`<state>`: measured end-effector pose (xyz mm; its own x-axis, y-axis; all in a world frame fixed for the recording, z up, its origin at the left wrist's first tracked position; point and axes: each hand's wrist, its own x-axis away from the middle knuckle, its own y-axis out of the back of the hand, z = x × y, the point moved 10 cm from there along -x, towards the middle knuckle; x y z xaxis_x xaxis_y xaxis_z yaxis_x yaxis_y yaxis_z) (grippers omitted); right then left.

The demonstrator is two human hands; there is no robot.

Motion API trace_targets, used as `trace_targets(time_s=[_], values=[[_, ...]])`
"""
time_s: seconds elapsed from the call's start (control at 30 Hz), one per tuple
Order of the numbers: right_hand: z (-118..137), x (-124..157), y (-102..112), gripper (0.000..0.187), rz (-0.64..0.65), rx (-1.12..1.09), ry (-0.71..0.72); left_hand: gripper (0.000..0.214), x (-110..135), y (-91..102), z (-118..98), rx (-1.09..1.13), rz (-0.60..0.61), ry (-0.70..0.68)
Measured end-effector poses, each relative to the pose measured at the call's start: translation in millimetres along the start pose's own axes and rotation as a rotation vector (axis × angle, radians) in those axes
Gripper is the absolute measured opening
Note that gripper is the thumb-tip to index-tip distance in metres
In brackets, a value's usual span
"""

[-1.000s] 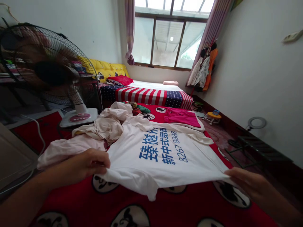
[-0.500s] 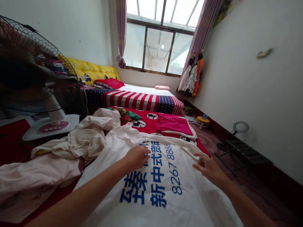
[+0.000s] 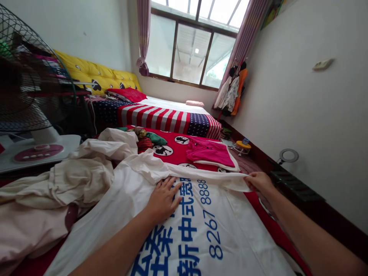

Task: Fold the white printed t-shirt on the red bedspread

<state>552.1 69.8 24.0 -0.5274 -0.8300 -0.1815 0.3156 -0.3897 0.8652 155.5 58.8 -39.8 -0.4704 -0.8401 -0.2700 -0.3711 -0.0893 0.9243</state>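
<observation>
White shirt [image 3: 230, 226] with blue lettering: spread on a red cover [image 3: 175, 155], at six o'clock in the view. Positions below are taken from the shirt's middle. Left hand [image 3: 165, 199], eleven o'clock: palm down on the fabric, fingers spread, grasping nothing. Right hand [image 3: 260, 182], two o'clock: pinching the shirt's far edge. Pink garment [image 3: 209, 151], one o'clock: folded. Cream garment [image 3: 86, 178], ten o'clock: crumpled.

At seven o'clock the left hand [image 3: 165, 197] lies flat on the white printed cloth [image 3: 232, 222], whose edge the right hand [image 3: 257, 181] pinches at four, with a fan [image 3: 43, 135] at nine.
</observation>
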Motion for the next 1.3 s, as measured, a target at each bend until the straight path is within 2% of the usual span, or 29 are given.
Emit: trace_targets(time_s=[0.07, 0.13, 0.2, 0.23, 0.27, 0.33, 0.4, 0.5, 0.57, 0.63, 0.7, 0.77, 0.87, 0.97, 1.0, 1.1, 1.17, 1.3], values=[[10.1, -10.5, 11.4, 0.023, -0.113, -0.009, -0.017, 0.054, -0.2, 0.7, 6.2, -0.022, -0.022, 0.063], [33.0, -7.3, 13.5, 0.039, -0.215, -0.015, 0.021, 0.064, 0.1, 3.8, 15.6, -0.057, -0.071, 0.151], [73.5, 11.7, -1.3, 0.04, -0.227, -0.059, 0.183, 0.074, 0.7, 7.5, 24.0, -0.088, -0.117, 0.23], [99.2, 27.2, -16.3, 0.035, -0.172, -0.094, 0.309, 0.077, 0.8, 8.8, 26.8, -0.096, -0.131, 0.255], [130.1, 48.4, -36.1, 0.028, -0.064, -0.148, 0.491, 0.078, 0.7, 9.8, 28.8, -0.097, -0.14, 0.273], [182.8, 100.0, -79.4, 0.021, 0.218, -0.215, 0.798, 0.078, 0.3, 10.8, 30.2, -0.089, -0.143, 0.284], [215.0, 136.4, -110.1, 0.022, 0.371, -0.22, 0.929, 0.079, 0.3, 11.4, 30.0, -0.076, -0.143, 0.28], [249.8, 150.7, -137.0, 0.034, 0.409, -0.176, 1.037, 0.079, 1.2, 10.0, 31.4, -0.058, -0.139, 0.285], [266.0, 134.7, -149.3, 0.046, 0.383, -0.113, 1.033, 0.081, 2.0, 7.2, 34.3, -0.041, -0.133, 0.303], [274.6, 103.5, -156.2, 0.053, 0.326, -0.05, 0.919, 0.082, 2.4, 3.4, 36.4, -0.024, -0.121, 0.311], [278.4, 74.0, -155.5, 0.047, 0.248, -0.023, 0.773, 0.082, 2.3, -0.2, 36.8, -0.007, -0.104, 0.305], [284.5, 60.6, -153.6, 0.036, 0.204, -0.021, 0.7, 0.081, 2.2, -2.4, 36.9, 0.008, -0.087, 0.302], [296.0, 65.1, -162.9, 0.021, 0.256, -0.005, 0.668, 0.083, 2.3, -2.1, 37.1, 0.035, -0.076, 0.31], [311.1, 78.8, -181.6, 0.037, 0.367, -0.017, 0.674, 0.085, 2.1, -1.3, 37.1, 0.073, -0.061, 0.314], [316.7, 80.9, -187.9, 0.036, 0.4, -0.031, 0.672, 0.085, 2.0, -1.2, 37.1, 0.085, -0.055, 0.314], [334.1, 74.4, -201.9, 0.012, 0.463, -0.108, 0.629, 0.087, 2.1, -0.6, 37.2, 0.116, -0.037, 0.315], [346.3, 63.7, -202.3, 0.003, 0.444, -0.195, 0.597, 0.087, 2.5, -0.2, 37.5, 0.132, -0.021, 0.322], [362.4, 58.6, -183.2, 0.029, 0.282, -0.362, 0.61, 0.085, 2.5, 1.2, 36.1, 0.156, 0.011, 0.32]])
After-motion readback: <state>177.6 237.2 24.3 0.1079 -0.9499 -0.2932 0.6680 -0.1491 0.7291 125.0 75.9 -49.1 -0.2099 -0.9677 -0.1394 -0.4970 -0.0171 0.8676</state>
